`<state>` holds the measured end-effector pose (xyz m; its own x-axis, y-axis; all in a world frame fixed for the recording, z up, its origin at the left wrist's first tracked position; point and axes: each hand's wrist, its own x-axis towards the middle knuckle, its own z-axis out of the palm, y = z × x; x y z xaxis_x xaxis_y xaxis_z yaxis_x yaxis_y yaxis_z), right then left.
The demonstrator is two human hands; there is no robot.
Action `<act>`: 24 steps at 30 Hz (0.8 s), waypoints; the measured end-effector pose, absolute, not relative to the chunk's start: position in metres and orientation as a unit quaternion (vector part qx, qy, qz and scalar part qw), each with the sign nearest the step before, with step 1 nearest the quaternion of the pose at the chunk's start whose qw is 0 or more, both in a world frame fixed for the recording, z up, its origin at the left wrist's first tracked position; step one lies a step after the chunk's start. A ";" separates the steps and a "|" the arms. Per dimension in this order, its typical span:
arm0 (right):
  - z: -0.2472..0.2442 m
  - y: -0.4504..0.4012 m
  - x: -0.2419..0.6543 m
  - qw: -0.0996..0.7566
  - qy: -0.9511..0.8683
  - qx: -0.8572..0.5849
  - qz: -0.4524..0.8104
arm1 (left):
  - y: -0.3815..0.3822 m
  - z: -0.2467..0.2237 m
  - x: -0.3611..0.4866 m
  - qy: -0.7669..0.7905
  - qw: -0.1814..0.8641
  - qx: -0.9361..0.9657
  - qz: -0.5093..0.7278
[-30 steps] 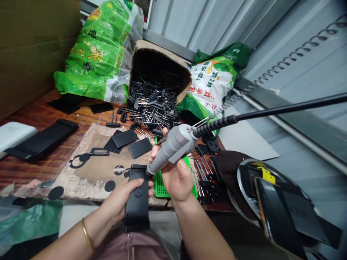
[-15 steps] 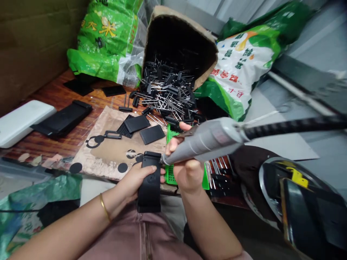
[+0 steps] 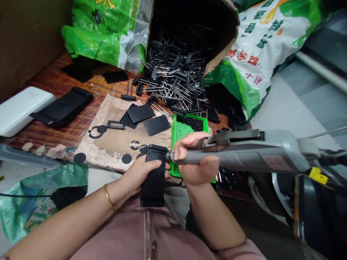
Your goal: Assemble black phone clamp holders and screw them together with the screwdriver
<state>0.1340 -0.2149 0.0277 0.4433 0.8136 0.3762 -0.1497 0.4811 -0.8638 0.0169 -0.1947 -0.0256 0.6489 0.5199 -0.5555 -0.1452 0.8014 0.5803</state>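
Note:
My left hand [image 3: 139,173] is wrapped round a long black plastic part [image 3: 154,186], its thumb lying across the upper end. My right hand [image 3: 196,159] grips a grey electric screwdriver [image 3: 244,155], which lies nearly level and points left. The tool's tip touches or almost touches the right edge of the black part, near its top. Behind my right hand stands a green perforated basket [image 3: 180,131] with small black screws [image 3: 193,122] in it. Flat black plates [image 3: 156,125] lie on a worn cardboard sheet [image 3: 108,148] beyond my left hand.
An open cardboard box [image 3: 222,50] spills black pieces with metal rods [image 3: 176,86]. Green-and-white bags [image 3: 244,61] flank it. At the left lie a white case [image 3: 24,110] and another black part [image 3: 65,108]. A dark-screened device [image 3: 320,213] is at the lower right.
The screwdriver has swung from a slanted to a nearly level position, its tip still by the black part's edge. The view has shifted, uncovering the screws in the green basket.

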 end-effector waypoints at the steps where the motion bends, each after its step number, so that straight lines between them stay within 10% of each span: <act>1: 0.029 -0.214 0.134 0.753 -0.413 -0.401 0.320 | -0.195 -0.026 0.017 0.372 0.872 0.252 0.193; 24: 0.008 -0.241 0.175 0.772 -0.403 -0.460 0.172 | -0.184 -0.012 0.020 0.399 0.876 0.206 0.174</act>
